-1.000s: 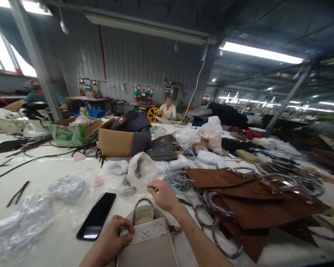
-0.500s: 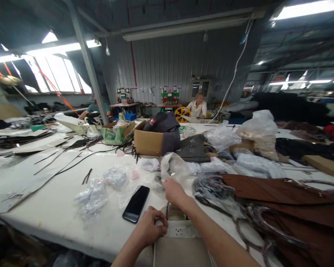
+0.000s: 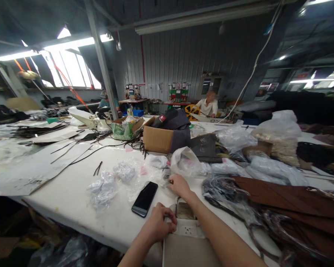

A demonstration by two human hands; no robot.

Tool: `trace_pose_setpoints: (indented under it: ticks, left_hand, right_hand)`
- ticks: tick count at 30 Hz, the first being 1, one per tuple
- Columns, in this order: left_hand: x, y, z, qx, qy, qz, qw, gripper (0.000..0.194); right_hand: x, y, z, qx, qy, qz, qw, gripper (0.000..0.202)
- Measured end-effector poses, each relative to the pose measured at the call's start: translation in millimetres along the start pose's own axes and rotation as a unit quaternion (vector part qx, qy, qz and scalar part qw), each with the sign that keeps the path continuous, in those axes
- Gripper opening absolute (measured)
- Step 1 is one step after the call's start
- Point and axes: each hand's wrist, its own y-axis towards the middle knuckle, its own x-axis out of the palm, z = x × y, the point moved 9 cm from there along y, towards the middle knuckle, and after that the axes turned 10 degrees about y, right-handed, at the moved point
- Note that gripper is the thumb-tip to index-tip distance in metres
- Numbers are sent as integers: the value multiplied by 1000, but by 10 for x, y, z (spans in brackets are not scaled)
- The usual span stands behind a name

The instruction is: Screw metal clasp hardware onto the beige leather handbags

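Note:
A beige panel (image 3: 187, 249), with a paler strip (image 3: 187, 227) punched with several small holes, lies on the table in front of me. At the strip's left end is my left hand (image 3: 161, 224), its fingers curled and thumb pressed in; what they pinch is too small to make out. My right hand (image 3: 180, 186) reaches beyond the panel, fingers closed together beside small grey parts (image 3: 166, 173). Its fingertips sit just in front of an open translucent plastic bag (image 3: 185, 162). A brown piece with a metal frame (image 3: 184, 210) lies beneath my right wrist.
A black phone (image 3: 145, 198) lies left of my hands, near crumpled plastic (image 3: 104, 189). Brown leather-like pieces (image 3: 284, 200) and dark scissors-like handles (image 3: 257, 237) cover the right side. Behind stand a cardboard box (image 3: 157, 139) and a green box (image 3: 122, 130). A co-worker (image 3: 208, 105) sits farther back.
The view has swung left, so things sit farther right. My right hand has drawn away from the plastic bag's mouth toward the small grey parts. My left hand stays at the strip.

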Motion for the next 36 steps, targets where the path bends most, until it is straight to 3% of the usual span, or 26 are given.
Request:
trace_pose_setpoints:
  ticks: [4, 7, 12, 16, 20, 23, 30, 36]
  left_hand:
    - [-41, -38, 15, -6, -2, 19, 1000, 24]
    - [-46, -44, 18, 0, 1, 11, 1000, 23]
    - [-56, -69, 15, 17, 1, 5, 1000, 22]
    - [-71, -125, 50, 40, -12, 5, 999, 21]
    - [-76, -134, 76, 41, 8, 15, 999, 20]
    - [-39, -103, 99, 27, 36, 12, 999, 21]
    - [120, -84, 246, 22, 48, -8, 999, 50]
    - [127, -95, 303, 52, 26, -10, 998, 52]
  right_hand:
    - [2, -40, -109, -2, -4, 9, 1000, 19]
    - [-115, -101, -172, -17, 0, 11, 1000, 23]
    - [-580, -400, -170, -25, 10, 63, 998, 30]
    - [-961, -963, -163, -31, 117, 102, 987, 23]
    - [-804, -1612, -156, 8, 216, 2, 976, 20]
    - [-602, -1933, -105, 39, 216, -47, 975, 18]
    - [-442, -1967, 13, 39, 154, -56, 986, 18]
    - [-413, -1964, 55, 44, 153, -40, 986, 18]
